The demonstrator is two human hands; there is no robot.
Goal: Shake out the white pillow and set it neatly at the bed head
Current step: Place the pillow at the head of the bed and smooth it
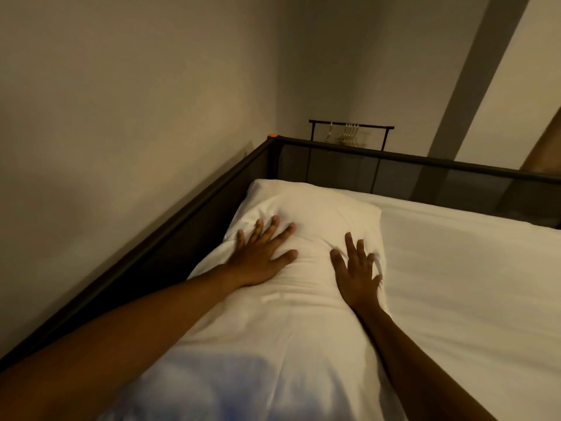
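The white pillow (306, 214) lies flat on the bed, tucked into the corner where the dark bed frame meets the wall. My left hand (261, 253) rests palm down on its left half, fingers spread. On the pillow's right edge my right hand (358, 268) also lies flat with spread fingers, slightly blurred. Neither hand holds anything. The pillow's near end runs under my forearms toward the camera.
A white sheet (470, 268) covers the mattress to the right. The dark metal frame (151, 238) with mesh panels borders the bed on the left and far side. Behind it stands a black rail with hangers (349, 133). Walls close in on the left and back.
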